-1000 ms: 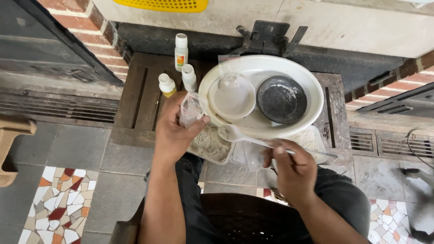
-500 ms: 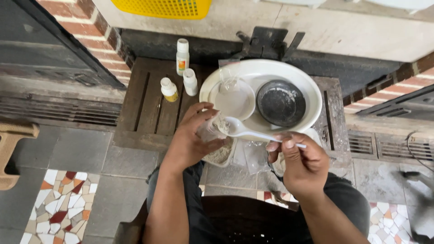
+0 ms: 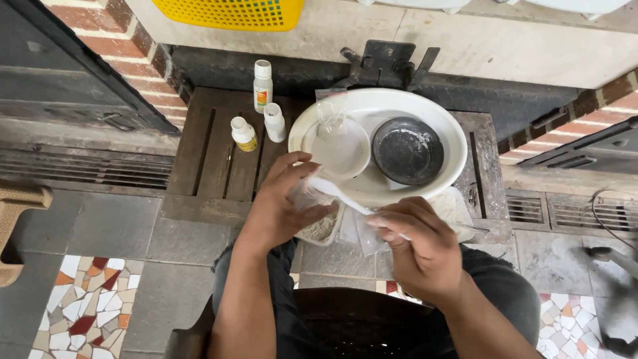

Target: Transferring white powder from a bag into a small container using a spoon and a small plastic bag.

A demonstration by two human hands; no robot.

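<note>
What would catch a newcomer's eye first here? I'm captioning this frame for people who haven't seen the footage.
First, the two hands at centre: the left hand cups a small clear bag while the right hand points a white plastic spoon toward it. Just beyond, a big white basin on a dark wooden stand holds a white bowl and a dark metal bowl. Three small white bottles stand to its left.
</note>
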